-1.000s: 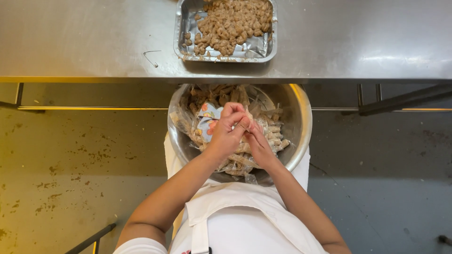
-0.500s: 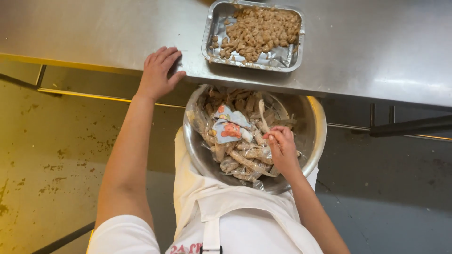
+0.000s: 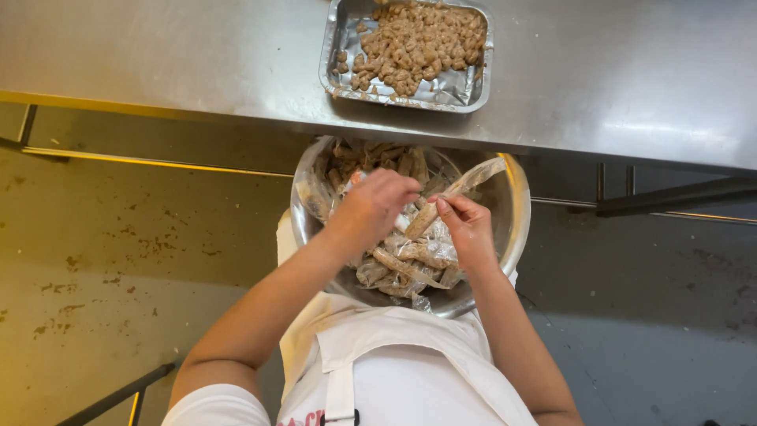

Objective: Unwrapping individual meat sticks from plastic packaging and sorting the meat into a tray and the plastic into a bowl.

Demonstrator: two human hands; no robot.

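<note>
A steel table ran across the top of the frame, and below it a stained floor filled the left side. You stood at the table's near edge in a white apron, holding nothing against the table itself. A round metal bowl sat in the middle of the frame, just under the table's edge and against your body, heaped with long wrapped sticks of food in clear plastic. In the upper middle of the frame, a foil tray rested on the table, filled with small brown pieces.

Both your hands were over the bowl. Your left hand was curled, its grip closed around the lower end of one wrapped stick. That stick slanted up toward the right rim of the bowl, its loose plastic end sticking out past your fingers. Your right hand sat just beside the left, its fingertips pinching the same stick near its middle. The rest of the sticks lay piled beneath your hands.
</note>
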